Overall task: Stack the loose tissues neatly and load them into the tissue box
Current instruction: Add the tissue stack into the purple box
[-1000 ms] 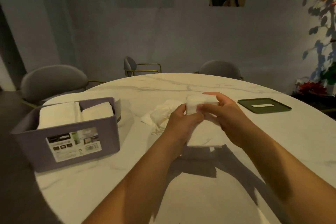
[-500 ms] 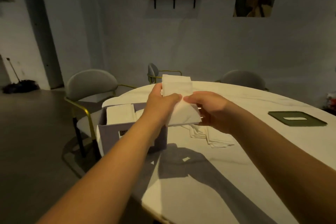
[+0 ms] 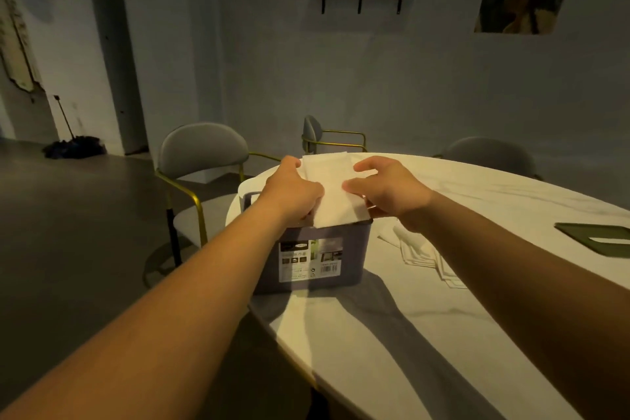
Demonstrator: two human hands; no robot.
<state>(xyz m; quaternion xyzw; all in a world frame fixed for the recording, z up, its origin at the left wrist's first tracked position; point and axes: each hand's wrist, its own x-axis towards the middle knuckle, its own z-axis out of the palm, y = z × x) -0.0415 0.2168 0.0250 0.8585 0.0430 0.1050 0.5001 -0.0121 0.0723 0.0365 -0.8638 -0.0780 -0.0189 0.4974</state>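
Only two forearms and hands of the person show. The left hand [image 3: 294,195] and right hand [image 3: 392,193] are bare, and both forearms are uncovered up to the picture's edge.

White tissues [image 3: 335,196] — purple box [image 3: 344,245] — green lid [image 3: 593,239].

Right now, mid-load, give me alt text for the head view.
The left hand and right hand hold a stack of white tissues at the top of the purple tissue box, near the edge of the marble table. Loose tissues lie right of the box, a green lid farther right.
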